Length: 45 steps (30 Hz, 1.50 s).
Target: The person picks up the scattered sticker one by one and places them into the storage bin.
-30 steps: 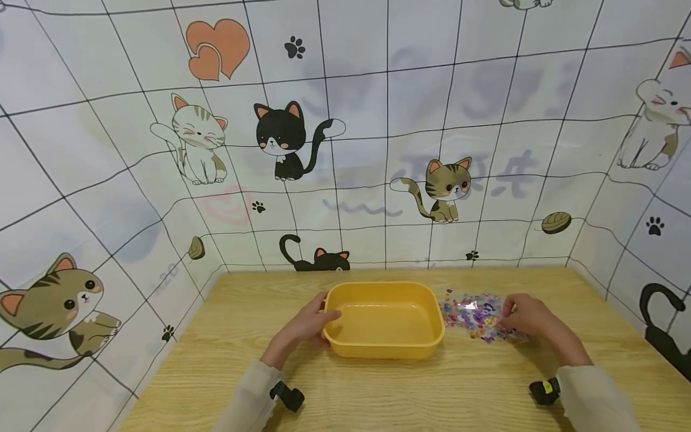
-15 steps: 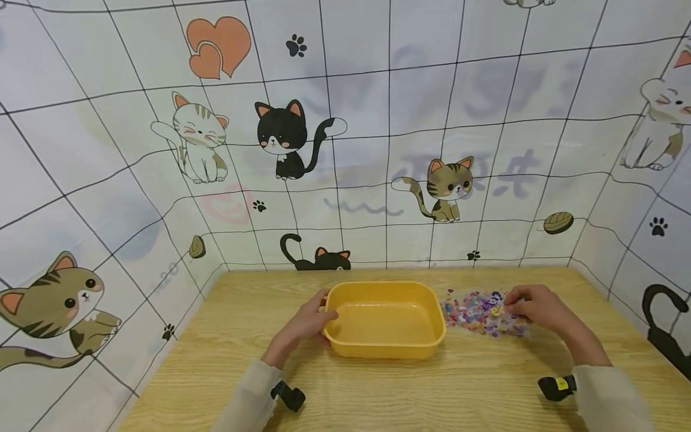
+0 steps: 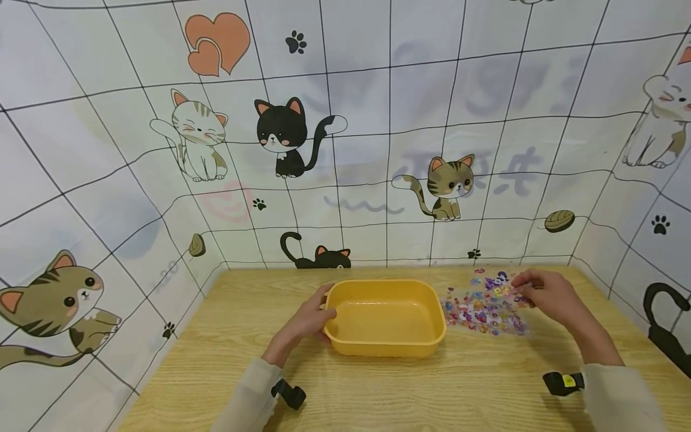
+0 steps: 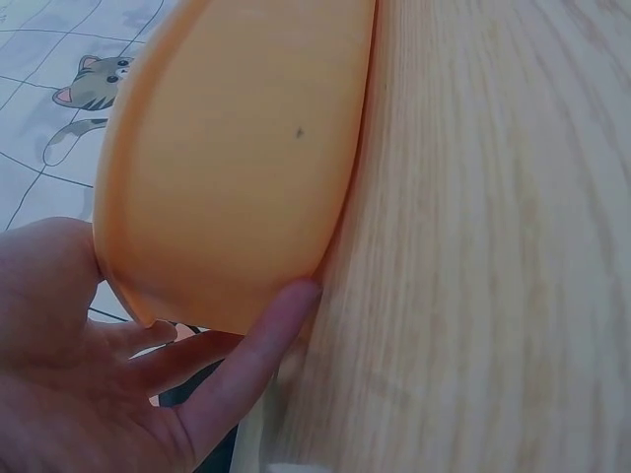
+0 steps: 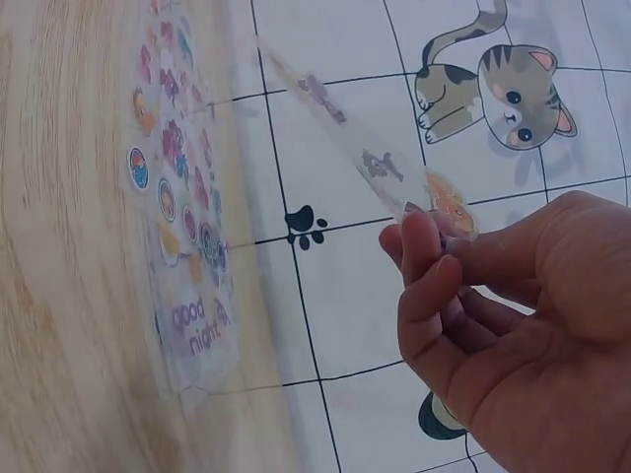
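Gripped the yellow tray (image 3: 384, 349), set lengthwise nine-to-three, at its nine-o'clock end with a curled left hand (image 3: 306, 317). Pinched a clear sticker sheet (image 5: 380, 163) in a nearly closed right hand (image 5: 527, 320) at the tray's two o'clock, slanting toward eleven in the right wrist view, near flat stickers (image 3: 480, 316) on the wooden table (image 3: 388, 393); faced a cat-printed wall (image 3: 367, 120) at twelve.

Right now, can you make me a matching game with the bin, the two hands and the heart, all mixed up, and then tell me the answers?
1. bin
2. left hand
3. right hand
4. heart

A. pinching a sticker sheet
B. orange, up on the wall
C. yellow, on the table
D. gripping one end of something yellow

Right pairs: 1-C, 2-D, 3-A, 4-B
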Motion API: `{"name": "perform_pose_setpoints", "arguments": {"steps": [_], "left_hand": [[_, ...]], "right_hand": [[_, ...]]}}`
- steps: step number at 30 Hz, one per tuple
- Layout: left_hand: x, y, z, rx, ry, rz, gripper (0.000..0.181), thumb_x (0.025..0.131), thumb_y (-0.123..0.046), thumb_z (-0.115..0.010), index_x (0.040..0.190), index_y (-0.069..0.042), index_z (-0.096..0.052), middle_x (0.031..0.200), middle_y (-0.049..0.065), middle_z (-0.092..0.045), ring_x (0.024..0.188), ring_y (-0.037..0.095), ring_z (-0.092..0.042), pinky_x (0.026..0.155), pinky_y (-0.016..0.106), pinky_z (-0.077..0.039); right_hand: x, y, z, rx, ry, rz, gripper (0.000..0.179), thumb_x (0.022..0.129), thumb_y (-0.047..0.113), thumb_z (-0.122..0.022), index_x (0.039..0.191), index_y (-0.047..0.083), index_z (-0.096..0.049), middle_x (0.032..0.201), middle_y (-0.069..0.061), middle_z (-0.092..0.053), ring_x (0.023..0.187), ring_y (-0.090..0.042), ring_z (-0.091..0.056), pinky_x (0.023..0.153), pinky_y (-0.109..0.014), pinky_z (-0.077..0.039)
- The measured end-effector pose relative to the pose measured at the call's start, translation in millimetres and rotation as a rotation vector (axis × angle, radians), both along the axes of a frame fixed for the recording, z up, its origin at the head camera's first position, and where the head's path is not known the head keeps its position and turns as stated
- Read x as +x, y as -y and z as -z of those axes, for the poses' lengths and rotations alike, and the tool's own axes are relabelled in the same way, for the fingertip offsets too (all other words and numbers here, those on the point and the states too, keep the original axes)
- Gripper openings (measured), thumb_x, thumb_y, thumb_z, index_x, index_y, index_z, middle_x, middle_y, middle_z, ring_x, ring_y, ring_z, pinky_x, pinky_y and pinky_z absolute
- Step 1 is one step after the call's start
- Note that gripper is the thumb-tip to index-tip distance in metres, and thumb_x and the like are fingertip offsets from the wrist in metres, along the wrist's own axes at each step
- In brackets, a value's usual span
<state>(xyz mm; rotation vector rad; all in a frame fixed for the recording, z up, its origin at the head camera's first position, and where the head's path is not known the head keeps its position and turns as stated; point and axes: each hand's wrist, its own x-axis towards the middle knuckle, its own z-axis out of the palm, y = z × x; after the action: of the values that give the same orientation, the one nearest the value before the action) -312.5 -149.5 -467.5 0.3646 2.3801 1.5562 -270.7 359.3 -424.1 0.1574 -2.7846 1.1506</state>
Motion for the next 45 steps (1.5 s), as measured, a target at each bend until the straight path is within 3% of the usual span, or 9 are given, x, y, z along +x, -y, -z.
{"name": "perform_pose_setpoints", "arguments": {"steps": [8, 12, 21, 27, 38, 45], "left_hand": [[-0.5, 0.2, 0.9, 0.010, -0.008, 0.003, 0.078, 0.096, -0.011, -0.058, 0.165, -0.026, -0.025, 0.155, 0.029, -0.043, 0.092, 0.029, -0.073, 0.057, 0.045, -0.066], [-0.4, -1.4, 0.5, 0.003, -0.026, 0.010, 0.075, 0.096, -0.011, -0.058, 0.163, -0.030, -0.031, 0.153, 0.029, -0.044, 0.089, 0.026, -0.072, 0.056, 0.045, -0.066], [2.7, -4.3, -1.3, -0.016, -0.040, 0.013, 0.073, 0.097, -0.008, -0.055, 0.164, -0.024, -0.030, 0.148, 0.029, -0.046, 0.091, 0.027, -0.072, 0.056, 0.045, -0.066], [1.2, -6.1, 0.8, -0.011, -0.043, 0.015, 0.073, 0.096, -0.008, -0.054, 0.164, -0.023, -0.029, 0.147, 0.029, -0.047, 0.090, 0.027, -0.072, 0.055, 0.045, -0.066], [1.8, -1.6, 2.5, -0.017, -0.035, -0.009, 0.074, 0.096, -0.010, -0.056, 0.162, -0.030, -0.032, 0.151, 0.028, -0.045, 0.090, 0.028, -0.073, 0.055, 0.045, -0.066], [2.1, -3.5, 0.5, -0.007, -0.021, -0.003, 0.074, 0.095, -0.010, -0.057, 0.162, -0.031, -0.033, 0.154, 0.029, -0.040, 0.090, 0.027, -0.072, 0.057, 0.045, -0.066]], "right_hand": [[2.2, 11.7, -6.9, -0.001, -0.081, 0.013, 0.024, 0.106, 0.009, -0.054, 0.116, -0.010, -0.067, 0.102, -0.023, -0.073, 0.071, -0.006, -0.067, 0.060, -0.025, -0.060], [3.5, 17.0, -12.6, 0.009, -0.107, -0.002, 0.024, 0.106, 0.010, -0.057, 0.116, -0.008, -0.069, 0.100, -0.021, -0.074, 0.070, -0.005, -0.066, 0.059, -0.025, -0.060], [6.2, 29.2, -21.3, -0.023, -0.129, -0.048, 0.027, 0.106, 0.013, -0.057, 0.121, -0.006, -0.069, 0.102, -0.021, -0.074, 0.071, -0.005, -0.065, 0.059, -0.026, -0.058], [5.2, 39.0, -23.9, -0.077, -0.158, -0.108, 0.026, 0.106, 0.006, -0.055, 0.123, -0.009, -0.067, 0.110, -0.027, -0.073, 0.073, -0.003, -0.065, 0.058, -0.025, -0.058], [4.0, 60.9, -25.5, -0.098, -0.091, -0.113, 0.027, 0.107, 0.006, -0.052, 0.126, -0.006, -0.068, 0.118, -0.027, -0.071, 0.071, -0.008, -0.059, 0.057, -0.025, -0.054], [7.2, 67.6, -33.5, -0.065, -0.145, -0.095, 0.025, 0.107, 0.008, -0.055, 0.124, -0.004, -0.069, 0.113, -0.026, -0.072, 0.070, -0.006, -0.061, 0.057, -0.023, -0.055]]}}
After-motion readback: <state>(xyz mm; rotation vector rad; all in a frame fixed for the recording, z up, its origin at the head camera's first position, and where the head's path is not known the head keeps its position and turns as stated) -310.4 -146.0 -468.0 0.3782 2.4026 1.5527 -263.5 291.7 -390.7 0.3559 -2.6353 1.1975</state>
